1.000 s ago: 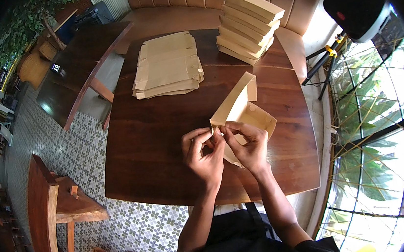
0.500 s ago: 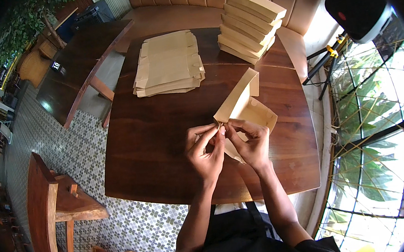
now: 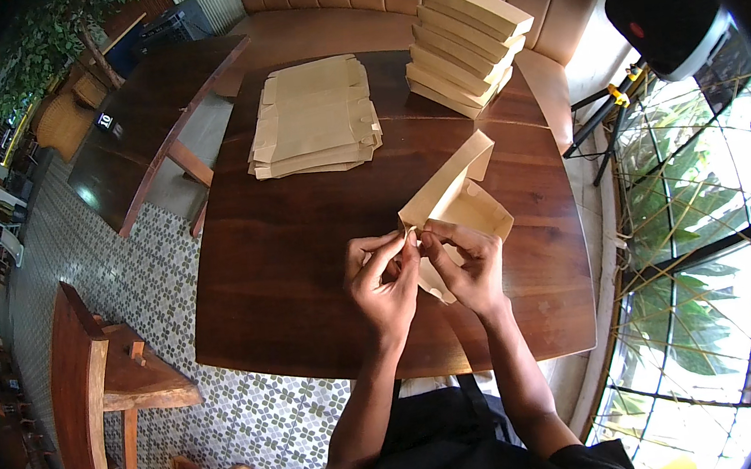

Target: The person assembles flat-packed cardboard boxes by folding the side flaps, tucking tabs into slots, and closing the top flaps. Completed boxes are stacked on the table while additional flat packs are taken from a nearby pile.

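One open cardboard box (image 3: 480,208) is over the right part of the desk (image 3: 280,281), its near side partly hidden. The left hand (image 3: 382,275) and right hand (image 3: 472,265) each pinch its near corner; the fold between them is hard to make out. Beyond are flat cardboard sheets (image 3: 312,113), stacked boxes (image 3: 468,46) and a black device (image 3: 665,7), cut off above.

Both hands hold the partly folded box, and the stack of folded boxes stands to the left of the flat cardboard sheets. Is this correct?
Not entirely: in the head view, the stack of folded boxes stands to the right of the flat cardboard sheets, not to the left. The left hand and right hand do hold the partly folded box.
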The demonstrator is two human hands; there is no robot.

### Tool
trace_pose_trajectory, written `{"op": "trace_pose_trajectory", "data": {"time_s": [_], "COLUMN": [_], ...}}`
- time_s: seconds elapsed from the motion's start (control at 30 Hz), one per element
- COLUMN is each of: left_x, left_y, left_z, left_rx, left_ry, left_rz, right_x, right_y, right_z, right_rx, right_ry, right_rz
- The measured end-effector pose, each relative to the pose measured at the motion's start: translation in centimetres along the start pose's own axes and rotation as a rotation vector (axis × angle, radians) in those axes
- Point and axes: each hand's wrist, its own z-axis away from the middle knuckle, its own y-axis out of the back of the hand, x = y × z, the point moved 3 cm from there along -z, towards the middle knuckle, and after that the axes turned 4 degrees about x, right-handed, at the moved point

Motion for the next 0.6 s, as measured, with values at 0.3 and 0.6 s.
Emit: {"op": "trace_pose_trajectory", "data": {"time_s": [0.3, 0.6], "left_x": [0.7, -0.2], "left_y": [-0.6, -0.9], "left_z": [0.0, 0.7], "left_rx": [0.054, 0.054], "left_ry": [-0.044, -0.041], "left_rz": [-0.064, -0.069], "right_x": [0.6, 1.0], "right_y": [-1.5, -1.7], "right_z": [1.1, 1.9], "right_rx": [0.164, 0.239], "right_ry": [-0.256, -0.268], "right_rz": [-0.358, -0.301]}}
